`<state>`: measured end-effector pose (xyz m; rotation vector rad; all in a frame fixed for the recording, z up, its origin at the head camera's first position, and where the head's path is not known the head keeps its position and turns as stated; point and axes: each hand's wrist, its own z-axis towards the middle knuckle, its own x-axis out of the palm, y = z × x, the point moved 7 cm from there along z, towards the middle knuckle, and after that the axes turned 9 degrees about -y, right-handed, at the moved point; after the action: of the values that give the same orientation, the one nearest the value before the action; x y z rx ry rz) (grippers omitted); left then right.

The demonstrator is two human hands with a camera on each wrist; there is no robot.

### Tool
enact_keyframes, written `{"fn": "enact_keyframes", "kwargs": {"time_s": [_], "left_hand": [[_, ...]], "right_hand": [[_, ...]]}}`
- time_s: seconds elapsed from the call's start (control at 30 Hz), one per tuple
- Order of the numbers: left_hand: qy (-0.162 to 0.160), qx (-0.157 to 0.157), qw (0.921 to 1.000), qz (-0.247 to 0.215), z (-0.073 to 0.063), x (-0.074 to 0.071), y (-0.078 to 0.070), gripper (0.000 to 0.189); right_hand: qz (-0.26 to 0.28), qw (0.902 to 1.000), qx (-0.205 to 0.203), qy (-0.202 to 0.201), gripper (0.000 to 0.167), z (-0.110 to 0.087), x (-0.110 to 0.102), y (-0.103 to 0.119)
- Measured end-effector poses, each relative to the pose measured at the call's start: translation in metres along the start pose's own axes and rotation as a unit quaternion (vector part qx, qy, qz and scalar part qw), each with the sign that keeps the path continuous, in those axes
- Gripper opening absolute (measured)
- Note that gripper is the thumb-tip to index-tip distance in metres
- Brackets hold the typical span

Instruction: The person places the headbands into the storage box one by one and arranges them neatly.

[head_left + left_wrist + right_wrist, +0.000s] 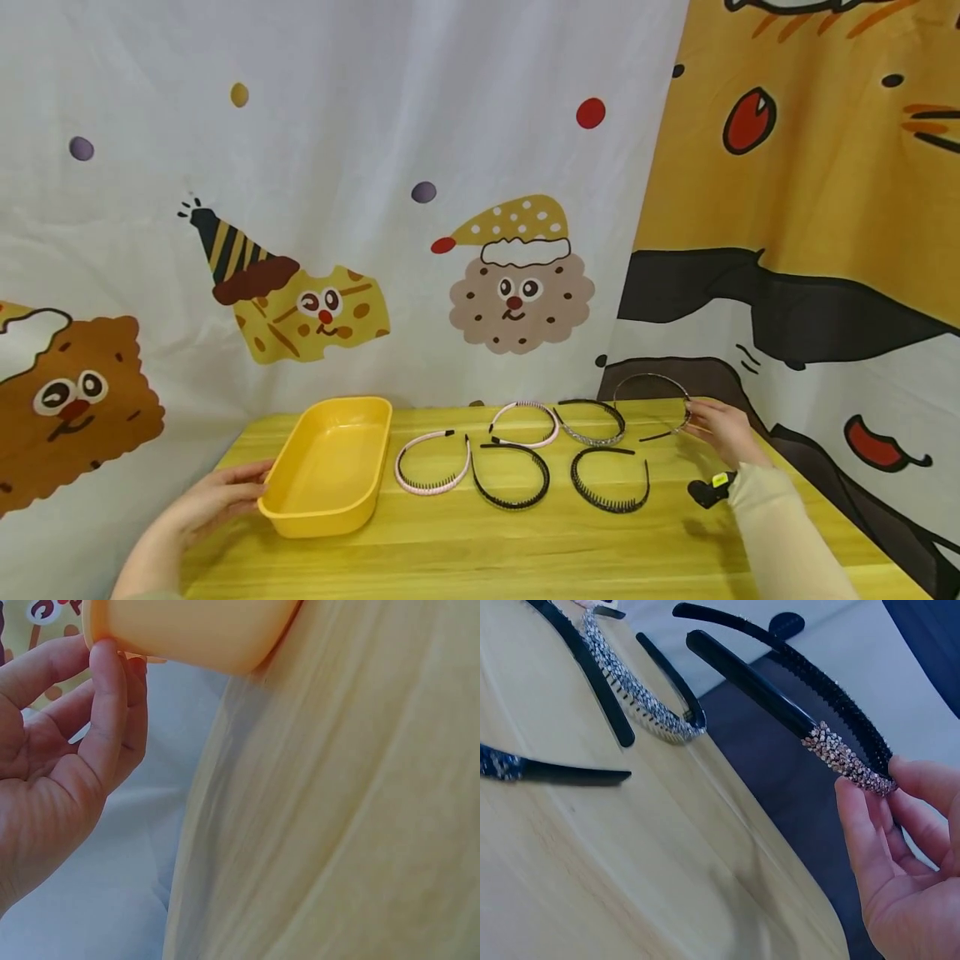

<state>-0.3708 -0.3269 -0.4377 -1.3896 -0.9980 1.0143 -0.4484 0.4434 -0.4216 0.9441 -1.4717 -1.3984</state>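
My left hand (219,498) is at the left side of a yellow plastic tray (360,512), with thumb and fingers curled at its rim (180,652). The tray has nothing in it. At the right, my right hand (723,429) pinches a black headband (754,686) by its side, where pinkish glittering stones cover the band. Raised off the table, this headband has its two ends pointing left. On the table lie two pink headbands (433,490) (551,433), a silver-studded headband (592,440), a plain-looking black headband (513,504) and a black toothed headband (611,504).
The headbands lie on a yellow wood-grain table (465,558), right of the tray. Behind it hangs a cloth (337,167) printed with cartoon figures. A small black device (708,492) with a bright yellow-green patch sits at my right wrist.
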Motion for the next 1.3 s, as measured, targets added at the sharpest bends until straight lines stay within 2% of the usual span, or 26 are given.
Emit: {"fn": "enact_keyframes", "kwargs": {"time_s": [0.17, 0.4, 0.63, 0.73, 1.03, 1.3], "left_hand": [[0.01, 0.0, 0.9996, -0.027, 0.0, 0.0, 0.002, 0.048], [0.01, -0.001, 0.9993, -0.036, 0.001, -0.002, 0.004, 0.047], [0.008, -0.001, 0.9996, -0.027, 0.001, -0.005, 0.008, 0.048], [-0.001, -0.004, 0.9998, -0.019, 0.002, -0.005, 0.008, 0.052], [-0.01, -0.012, 0.9998, -0.013, 0.003, -0.007, 0.009, 0.051], [-0.029, -0.029, 0.9991, 0.004, 0.001, -0.006, 0.007, 0.062]], "right_hand": [[-0.02, 0.9997, -0.008, 0.011, 0.032, -0.001, 0.011, 0.001], [-0.02, 0.9992, -0.013, 0.033, 0.032, -0.003, 0.022, 0.002], [-0.051, 0.997, -0.03, 0.049, 0.054, -0.004, 0.034, 0.009], [-0.05, 0.9971, -0.028, 0.051, 0.058, -0.004, 0.038, 0.01], [-0.035, 0.9976, -0.02, 0.057, 0.044, -0.003, 0.051, 0.011], [-0.045, 0.9957, -0.037, 0.072, 0.031, -0.005, 0.062, 0.016]]}}
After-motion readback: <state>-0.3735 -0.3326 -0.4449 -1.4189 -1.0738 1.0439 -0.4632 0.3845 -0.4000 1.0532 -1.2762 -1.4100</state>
